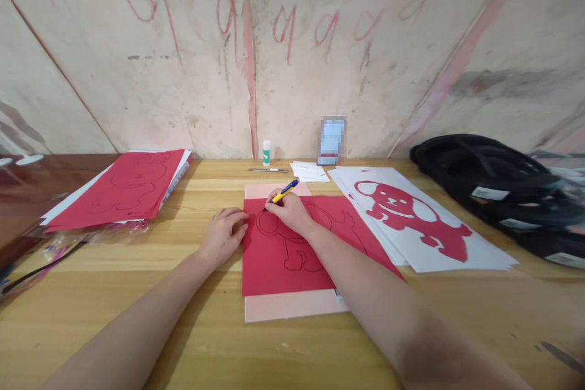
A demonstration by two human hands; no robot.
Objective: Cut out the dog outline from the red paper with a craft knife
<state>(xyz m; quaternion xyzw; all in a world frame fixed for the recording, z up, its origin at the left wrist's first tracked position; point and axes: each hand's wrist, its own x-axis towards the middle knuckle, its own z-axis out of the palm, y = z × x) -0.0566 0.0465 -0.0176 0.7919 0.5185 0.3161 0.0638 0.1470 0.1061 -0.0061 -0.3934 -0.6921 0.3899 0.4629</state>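
A red sheet of paper (274, 256) lies in front of me on a pale pink sheet (292, 306), with a dark outline of an animal figure drawn on it. My right hand (289, 212) grips a yellow and blue pen (283, 191), its tip touching the red sheet near the figure's head. My left hand (223, 233) rests flat on the wooden table (183, 292), fingertips pressing the red sheet's left edge.
A stack of red and white sheets (123, 190) lies at the left. White sheets with a red cut-out dog (411, 213) lie at the right. A black bag (498, 189) sits far right. A glue stick (267, 152), a second pen (269, 169) and small paper scraps (311, 170) lie by the wall.
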